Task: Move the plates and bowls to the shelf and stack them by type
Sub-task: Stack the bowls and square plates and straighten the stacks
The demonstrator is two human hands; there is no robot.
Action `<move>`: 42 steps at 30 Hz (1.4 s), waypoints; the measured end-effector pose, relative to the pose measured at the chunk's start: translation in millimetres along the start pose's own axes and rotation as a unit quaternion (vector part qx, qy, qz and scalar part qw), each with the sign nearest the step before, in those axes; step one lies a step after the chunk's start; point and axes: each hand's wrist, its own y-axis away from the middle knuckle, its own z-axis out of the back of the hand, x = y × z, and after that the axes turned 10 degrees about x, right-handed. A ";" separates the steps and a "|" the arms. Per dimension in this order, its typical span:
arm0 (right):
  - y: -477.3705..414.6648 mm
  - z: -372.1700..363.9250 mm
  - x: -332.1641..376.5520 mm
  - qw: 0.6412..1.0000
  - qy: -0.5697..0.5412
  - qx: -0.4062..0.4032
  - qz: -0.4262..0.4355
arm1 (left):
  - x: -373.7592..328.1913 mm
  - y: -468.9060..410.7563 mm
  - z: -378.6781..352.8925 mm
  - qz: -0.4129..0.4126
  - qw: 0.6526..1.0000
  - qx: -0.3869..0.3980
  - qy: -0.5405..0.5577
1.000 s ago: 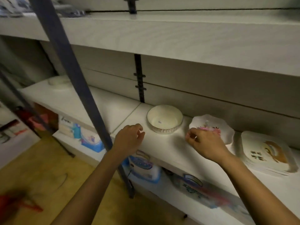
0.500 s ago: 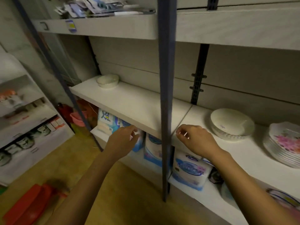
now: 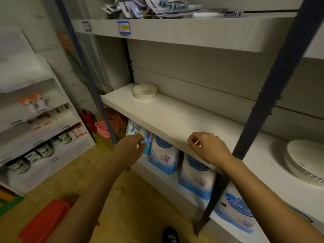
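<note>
— What has changed for us?
— Our view has swung left along the shelf [image 3: 175, 118]. The plates have slid out of sight, and the lone bowl [image 3: 144, 91] at the far end now sits ahead. We judge it goes next, over to the nearer bowl [image 3: 306, 163] at the right edge.
— Our hands?
— Left hand [image 3: 130, 149] and right hand [image 3: 208, 149] are loosely curled near the shelf's front edge, grasping nothing.
— Anything inside?
— The lone bowl looks empty. The pink basket [image 3: 102, 129] we cannot tell.
</note>
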 end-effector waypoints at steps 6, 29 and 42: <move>-85.9 -8.7 15.9 1.000 0.005 0.009 -0.023 | 48.5 -60.3 21.6 -0.002 1.000 0.003 -0.002; -366.6 -30.2 60.5 0.989 0.033 0.001 -0.147 | 223.4 -323.1 94.0 -0.049 0.995 0.084 -0.030; -505.7 -56.9 92.3 0.920 0.003 0.001 -0.391 | 304.9 -434.7 117.1 -0.156 0.977 0.135 -0.060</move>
